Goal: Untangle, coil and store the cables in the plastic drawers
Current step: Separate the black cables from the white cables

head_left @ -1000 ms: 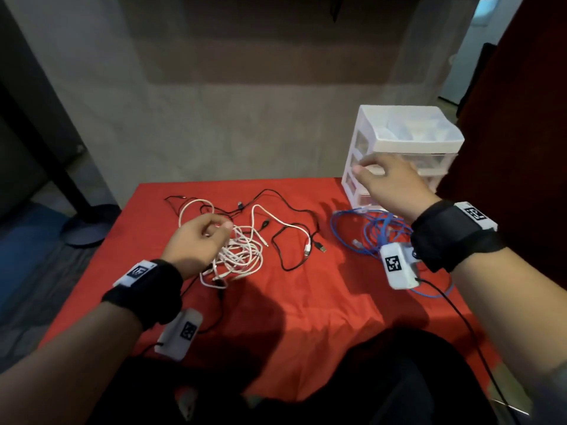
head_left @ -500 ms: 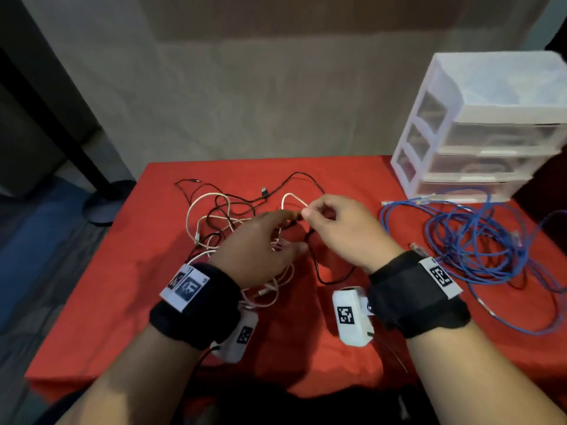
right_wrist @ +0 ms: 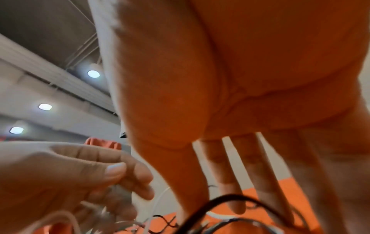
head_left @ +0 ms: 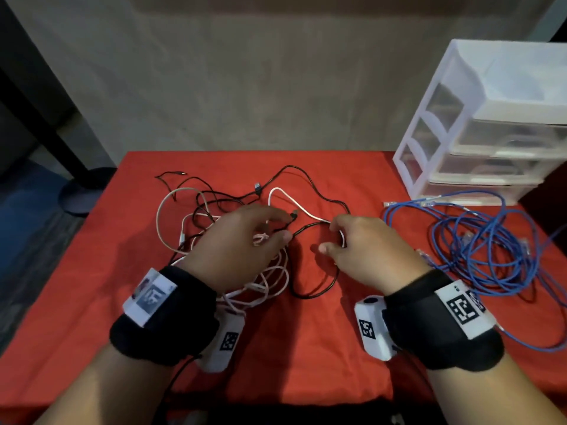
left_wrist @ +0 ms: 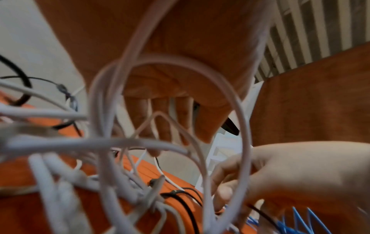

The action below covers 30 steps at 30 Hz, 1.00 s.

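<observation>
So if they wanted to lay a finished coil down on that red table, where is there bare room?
Bare red cloth runs along the near edge, between the two wrists, and down the left side beside the white and black tangle. It is crowded mid-table under both hands, and on the right, where the blue cable sprawls before the plastic drawers.

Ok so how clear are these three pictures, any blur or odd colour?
Head view: sharp but dim, edges bowed by the wide lens; the plastic drawers lean. Left wrist view: white cable loops close to the lens, soft and blurred. Right wrist view: motion blur, the right hand tinted orange, ceiling lights glaring.
</observation>
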Available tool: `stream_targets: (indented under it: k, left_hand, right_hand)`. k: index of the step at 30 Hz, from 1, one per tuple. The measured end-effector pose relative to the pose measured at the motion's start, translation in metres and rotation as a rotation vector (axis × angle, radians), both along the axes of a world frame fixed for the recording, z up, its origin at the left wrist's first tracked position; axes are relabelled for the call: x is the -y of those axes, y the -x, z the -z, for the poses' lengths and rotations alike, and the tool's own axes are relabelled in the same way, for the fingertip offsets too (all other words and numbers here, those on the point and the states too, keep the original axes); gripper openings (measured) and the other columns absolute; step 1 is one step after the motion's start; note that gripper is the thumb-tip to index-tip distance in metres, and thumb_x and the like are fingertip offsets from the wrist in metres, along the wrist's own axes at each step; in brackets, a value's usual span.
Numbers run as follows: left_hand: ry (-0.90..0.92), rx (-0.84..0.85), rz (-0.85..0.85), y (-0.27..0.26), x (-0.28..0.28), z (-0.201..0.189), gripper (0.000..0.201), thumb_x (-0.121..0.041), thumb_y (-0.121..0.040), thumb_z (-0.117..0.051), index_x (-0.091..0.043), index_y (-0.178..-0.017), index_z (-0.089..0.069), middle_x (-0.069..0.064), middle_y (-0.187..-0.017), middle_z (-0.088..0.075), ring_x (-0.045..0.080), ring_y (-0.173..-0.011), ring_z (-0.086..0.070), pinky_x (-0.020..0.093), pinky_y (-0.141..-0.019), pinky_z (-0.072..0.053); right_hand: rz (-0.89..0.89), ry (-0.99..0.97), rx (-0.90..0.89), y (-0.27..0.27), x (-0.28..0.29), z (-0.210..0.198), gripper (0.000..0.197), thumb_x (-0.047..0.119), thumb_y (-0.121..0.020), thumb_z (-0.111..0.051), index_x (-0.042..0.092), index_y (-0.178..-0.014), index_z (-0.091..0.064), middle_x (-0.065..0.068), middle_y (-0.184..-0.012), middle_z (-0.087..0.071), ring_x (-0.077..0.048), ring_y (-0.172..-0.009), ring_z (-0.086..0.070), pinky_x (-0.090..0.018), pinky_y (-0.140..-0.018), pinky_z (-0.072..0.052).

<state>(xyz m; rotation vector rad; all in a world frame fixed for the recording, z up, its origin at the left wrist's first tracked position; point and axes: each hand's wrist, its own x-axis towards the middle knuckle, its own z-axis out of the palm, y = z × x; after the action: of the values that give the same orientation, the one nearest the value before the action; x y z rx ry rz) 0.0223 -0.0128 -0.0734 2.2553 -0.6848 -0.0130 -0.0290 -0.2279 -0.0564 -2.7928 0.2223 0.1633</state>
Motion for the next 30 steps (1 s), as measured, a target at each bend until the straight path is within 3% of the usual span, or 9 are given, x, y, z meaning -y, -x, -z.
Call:
stream_targets:
  k: [3,7,10,12,14,20,23,27,30]
  left_hand:
    - [0.021,0.066,0.159,0.017,0.017,-0.002,0.019,-0.037,-0.092,-0.062,-0.029,-0.107,-0.071,-0.014,-0.102,-0.071,0.003,-0.095,-0.066,0.035,-0.085,-0.052]
    - [0.135,-0.099,0.216,0.031,0.029,-0.001,0.03,-0.036,-0.093,-0.067,-0.031,-0.117,-0.049,-0.013,-0.096,-0.072,0.007,-0.084,-0.068,0.039,-0.081,-0.054]
    - [0.11,-0.186,0.238,0.03,0.022,-0.001,0.028,-0.036,-0.096,-0.064,-0.035,-0.116,-0.044,-0.007,-0.079,-0.071,0.018,-0.064,-0.06,0.042,-0.068,-0.053]
    - [0.096,-0.197,0.245,0.03,0.018,-0.005,0.007,-0.031,-0.101,-0.055,-0.03,-0.108,-0.055,0.0,-0.071,-0.068,0.017,-0.057,-0.056,0.036,-0.058,-0.05]
    - [0.188,-0.265,0.216,0.028,0.011,-0.011,0.013,-0.024,-0.106,-0.049,-0.025,-0.1,-0.061,0.003,-0.061,-0.061,0.015,-0.051,-0.051,0.027,-0.05,-0.042]
    - [0.204,-0.083,0.057,0.002,-0.024,-0.022,0.018,-0.028,-0.103,-0.058,-0.018,-0.089,-0.064,0.004,-0.067,-0.06,0.006,-0.058,-0.049,0.025,-0.057,-0.042]
    - [0.16,0.009,-0.037,-0.006,-0.035,-0.017,0.016,-0.027,-0.101,-0.061,-0.022,-0.086,-0.065,0.004,-0.065,-0.061,0.016,-0.056,-0.054,0.035,-0.056,-0.047]
    - [0.29,0.108,-0.119,-0.003,-0.022,-0.027,0.01,-0.03,-0.099,-0.064,-0.026,-0.095,-0.072,0.002,-0.067,-0.062,0.025,-0.061,-0.056,0.04,-0.058,-0.047]
    - [0.349,0.146,0.006,0.012,0.001,-0.042,0.01,-0.022,-0.098,-0.066,-0.024,-0.1,-0.076,-0.008,-0.079,-0.072,0.011,-0.069,-0.064,0.031,-0.064,-0.05]
  right_hand:
    - [-0.049,-0.227,0.018,-0.001,0.002,-0.003,0.005,0.029,-0.089,-0.07,0.025,-0.093,-0.071,0.008,-0.085,-0.074,-0.011,-0.083,-0.069,-0.033,-0.08,-0.055]
    - [-0.157,-0.578,0.146,0.003,0.0,-0.013,0.031,-0.004,-0.089,-0.057,0.023,-0.09,-0.073,0.006,-0.083,-0.075,-0.007,-0.074,-0.067,-0.029,-0.078,-0.056]
    - [-0.139,-0.807,0.262,0.005,0.002,-0.025,0.018,-0.002,-0.088,-0.073,0.016,-0.091,-0.077,-0.008,-0.084,-0.074,-0.009,-0.073,-0.061,-0.022,-0.075,-0.051]
    - [-0.096,-0.879,0.332,0.004,0.007,-0.03,0.01,0.001,-0.086,-0.076,0.011,-0.089,-0.078,-0.01,-0.074,-0.069,-0.012,-0.067,-0.058,-0.019,-0.068,-0.049]
    - [-0.066,-0.935,0.395,0.001,0.011,-0.032,0.007,0.002,-0.086,-0.076,0.008,-0.09,-0.077,-0.007,-0.072,-0.066,-0.014,-0.064,-0.056,-0.02,-0.064,-0.049]
    - [0.087,-0.958,0.69,-0.011,0.028,-0.041,0.01,0.005,-0.089,-0.074,0.015,-0.09,-0.076,-0.003,-0.073,-0.067,-0.01,-0.06,-0.054,-0.019,-0.057,-0.046]
    - [0.142,-0.917,0.735,-0.013,0.038,-0.04,0.011,0.01,-0.091,-0.073,0.02,-0.091,-0.075,-0.001,-0.078,-0.069,-0.009,-0.063,-0.055,-0.021,-0.063,-0.047]
    - [-0.11,-0.29,0.617,-0.006,0.025,-0.038,0.021,0.039,-0.089,-0.075,0.036,-0.11,-0.074,0.021,-0.109,-0.069,-0.011,-0.102,-0.052,-0.028,-0.098,-0.036]
    - [-0.354,-0.345,0.521,0.001,-0.007,-0.043,0.031,0.041,-0.093,-0.069,0.034,-0.123,-0.069,0.021,-0.111,-0.07,-0.006,-0.104,-0.058,-0.025,-0.095,-0.041]
